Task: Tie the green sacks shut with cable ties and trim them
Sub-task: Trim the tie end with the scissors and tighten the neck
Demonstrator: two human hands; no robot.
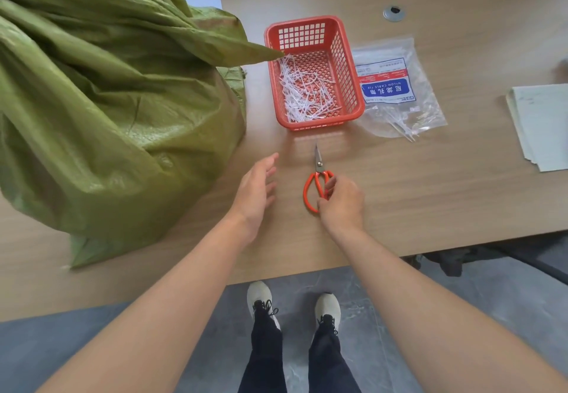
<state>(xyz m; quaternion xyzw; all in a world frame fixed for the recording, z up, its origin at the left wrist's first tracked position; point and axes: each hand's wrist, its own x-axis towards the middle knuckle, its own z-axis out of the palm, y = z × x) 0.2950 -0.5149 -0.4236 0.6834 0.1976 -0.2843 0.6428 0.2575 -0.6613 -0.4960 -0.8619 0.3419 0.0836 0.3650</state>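
A big green woven sack (101, 109) fills the left of the wooden table (430, 196), its bunched top pointing right over the basket. Orange-handled scissors (317, 174) lie flat in front of me, blades pointing away. My right hand (341, 205) has its fingers closed on the scissors' right handle loop. My left hand (256, 196) hovers open just left of the scissors, near the sack's side, holding nothing. A clear bag of white cable ties (393, 88) with a blue label lies to the right of the basket.
A red plastic basket (349, 85) holds several trimmed white tie ends. A stack of papers (541, 125) lies at the right edge. A round cable grommet (393, 13) sits at the back. The table's front edge runs just behind my feet.
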